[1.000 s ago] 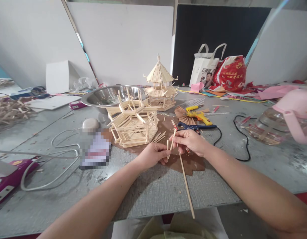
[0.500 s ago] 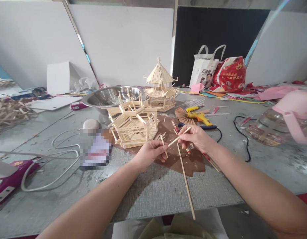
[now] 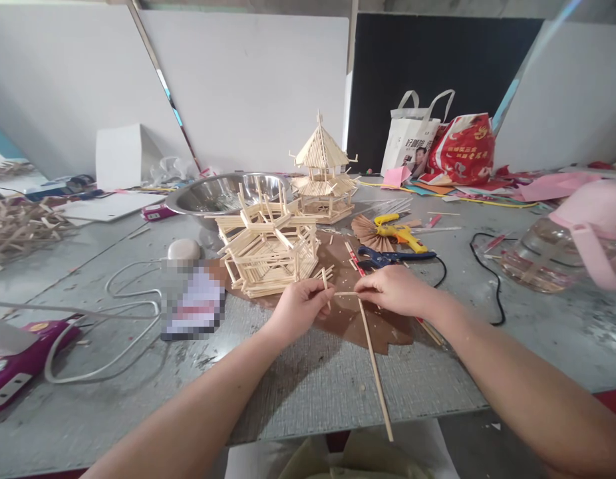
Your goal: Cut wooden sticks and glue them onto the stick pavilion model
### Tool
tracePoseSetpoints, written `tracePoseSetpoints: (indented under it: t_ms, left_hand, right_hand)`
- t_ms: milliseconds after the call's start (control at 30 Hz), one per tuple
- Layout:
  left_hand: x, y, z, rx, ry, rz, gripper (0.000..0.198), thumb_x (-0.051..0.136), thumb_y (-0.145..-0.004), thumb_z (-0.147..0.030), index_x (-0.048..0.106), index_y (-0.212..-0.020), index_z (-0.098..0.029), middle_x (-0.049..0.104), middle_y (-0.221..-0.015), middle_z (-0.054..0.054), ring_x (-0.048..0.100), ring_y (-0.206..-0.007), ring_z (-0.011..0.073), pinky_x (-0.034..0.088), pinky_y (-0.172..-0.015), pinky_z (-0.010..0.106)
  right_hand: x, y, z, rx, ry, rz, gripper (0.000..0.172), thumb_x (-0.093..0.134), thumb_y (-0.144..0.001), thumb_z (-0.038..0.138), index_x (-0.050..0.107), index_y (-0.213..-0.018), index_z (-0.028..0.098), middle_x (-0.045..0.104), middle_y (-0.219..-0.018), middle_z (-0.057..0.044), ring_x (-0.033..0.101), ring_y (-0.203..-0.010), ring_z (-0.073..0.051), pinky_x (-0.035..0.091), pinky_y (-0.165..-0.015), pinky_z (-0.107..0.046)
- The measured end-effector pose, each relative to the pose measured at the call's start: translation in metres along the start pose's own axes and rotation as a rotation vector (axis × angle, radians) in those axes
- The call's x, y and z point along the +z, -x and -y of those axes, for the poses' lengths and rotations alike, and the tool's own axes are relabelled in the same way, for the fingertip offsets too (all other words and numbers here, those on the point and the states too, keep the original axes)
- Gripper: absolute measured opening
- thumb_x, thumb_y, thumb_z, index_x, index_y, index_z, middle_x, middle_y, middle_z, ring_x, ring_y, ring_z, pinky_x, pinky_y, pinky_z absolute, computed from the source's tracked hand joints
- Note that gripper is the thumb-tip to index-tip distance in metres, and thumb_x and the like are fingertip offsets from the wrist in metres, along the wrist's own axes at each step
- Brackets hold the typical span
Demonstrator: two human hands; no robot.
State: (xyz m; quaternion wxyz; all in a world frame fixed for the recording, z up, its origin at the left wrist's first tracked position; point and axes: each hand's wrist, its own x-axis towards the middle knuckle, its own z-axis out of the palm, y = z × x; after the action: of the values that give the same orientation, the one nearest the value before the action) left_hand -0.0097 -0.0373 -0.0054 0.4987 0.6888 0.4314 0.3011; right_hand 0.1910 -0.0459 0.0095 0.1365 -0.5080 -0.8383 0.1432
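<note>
My left hand [image 3: 302,307] pinches a short wooden stick [image 3: 324,278] that stands nearly upright between its fingertips. A second short wooden stick [image 3: 344,293] lies level between the hands, with my right hand [image 3: 394,290] closed on its right end. Just below, a long wooden stick [image 3: 375,369] reaches from the brown board [image 3: 348,329] past the table's front edge. Left of the hands stands an open hexagonal stick frame [image 3: 268,256]. Behind it is a stick pavilion [image 3: 322,159] with a pointed roof. Blue pliers [image 3: 395,257] lie just beyond my right hand.
A yellow glue gun [image 3: 405,236] rests behind the pliers. A steel bowl [image 3: 198,193] stands behind the frame. To the right is a clear jug with a pink lid [image 3: 532,259]. White cable [image 3: 103,379] and a purple power strip [image 3: 33,359] lie on the left.
My right hand has come down slightly, turning its stick from slanted to level. The pliers show more fully now. My left hand has barely moved.
</note>
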Motion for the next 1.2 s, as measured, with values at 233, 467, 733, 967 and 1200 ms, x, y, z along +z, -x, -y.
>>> tracePoseSetpoints:
  t_ms: [233, 467, 733, 967, 1200]
  left_hand:
    - [0.0, -0.005, 0.005, -0.036, 0.1, -0.13, 0.029, 0.055, -0.071, -0.035, 0.062, -0.09, -0.014, 0.056, -0.055, -0.002, 0.05, -0.05, 0.0071, 0.044, -0.052, 0.019]
    - [0.001, -0.003, 0.002, -0.016, 0.145, -0.142, 0.036, 0.057, -0.068, -0.033, 0.062, -0.099, -0.015, 0.056, -0.054, -0.003, 0.051, -0.051, 0.0074, 0.045, -0.054, 0.021]
    - [0.001, -0.004, 0.003, -0.023, 0.139, -0.142, 0.03, 0.056, -0.069, -0.032, 0.062, -0.092, -0.014, 0.056, -0.053, -0.003, 0.052, -0.05, 0.0072, 0.045, -0.053, 0.02]
    - [0.005, -0.004, 0.006, -0.084, 0.103, -0.04, 0.028, 0.056, -0.068, -0.029, 0.064, -0.09, -0.014, 0.056, -0.054, -0.002, 0.052, -0.05, 0.0073, 0.045, -0.053, 0.02]
    - [0.005, -0.006, 0.012, -0.014, 0.015, 0.013, 0.028, 0.055, -0.069, -0.032, 0.066, -0.089, -0.017, 0.059, -0.063, -0.001, 0.051, -0.053, 0.0077, 0.045, -0.054, 0.02]
  right_hand:
    - [0.007, -0.002, -0.001, 0.055, 0.053, -0.015, 0.019, 0.042, -0.08, 0.028, 0.059, -0.086, 0.02, 0.063, -0.075, -0.004, 0.056, -0.069, -0.015, 0.035, -0.06, -0.023]
    - [0.011, -0.001, 0.004, -0.122, 0.164, -0.056, 0.023, 0.04, -0.081, 0.025, 0.059, -0.092, 0.019, 0.063, -0.078, -0.007, 0.055, -0.078, -0.018, 0.037, -0.066, -0.026]
    - [0.014, -0.005, 0.002, -0.107, -0.159, -0.264, 0.016, 0.048, -0.077, 0.025, 0.061, -0.08, 0.017, 0.062, -0.079, -0.004, 0.054, -0.075, -0.014, 0.038, -0.069, -0.025]
    - [0.032, -0.012, 0.009, 0.006, -0.514, -0.19, 0.016, 0.049, -0.075, 0.026, 0.061, -0.077, 0.016, 0.06, -0.068, 0.0, 0.052, -0.063, -0.011, 0.04, -0.059, -0.022]
    - [0.033, -0.012, 0.011, 0.031, -0.549, -0.197, 0.025, 0.047, -0.077, 0.032, 0.065, -0.081, 0.015, 0.065, -0.073, -0.003, 0.057, -0.067, -0.014, 0.041, -0.062, -0.024]
